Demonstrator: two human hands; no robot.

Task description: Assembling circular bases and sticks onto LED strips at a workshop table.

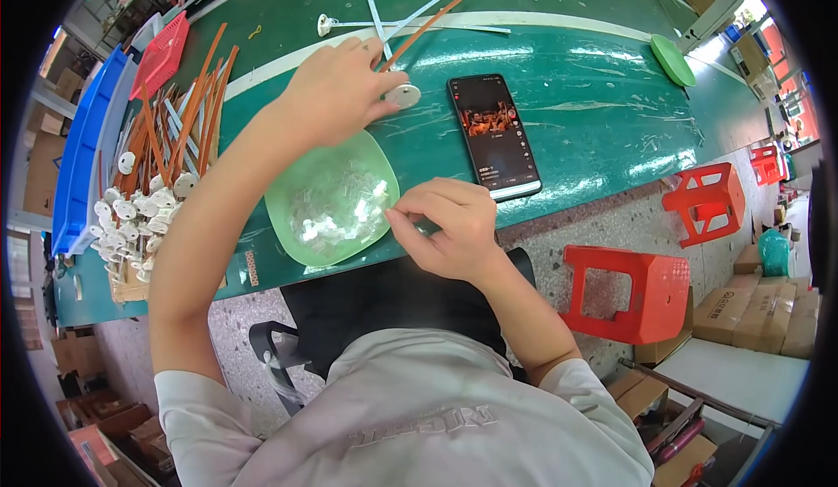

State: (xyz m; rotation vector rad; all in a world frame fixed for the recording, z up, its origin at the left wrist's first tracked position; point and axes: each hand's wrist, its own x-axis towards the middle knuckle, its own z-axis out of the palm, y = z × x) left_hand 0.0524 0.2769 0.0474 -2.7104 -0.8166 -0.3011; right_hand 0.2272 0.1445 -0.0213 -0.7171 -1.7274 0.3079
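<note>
Over the far rim of a green bowl, my left hand is closed, with a white round disc between thumb and fingers. A brown strip runs away from its fingertips; whether it joins the disc is hidden. Small clear pieces lie in the bowl. At the bowl's right rim, my right hand pinches thumb and forefinger together; anything between them is too small to make out. Beyond my left hand, pale strips cross on the green table, one with a white disc end.
Many brown and pale strips with white disc ends are heaped at the left, beside a blue tray and a red basket. A lit phone lies right of the bowl. Red stools stand on the floor at right.
</note>
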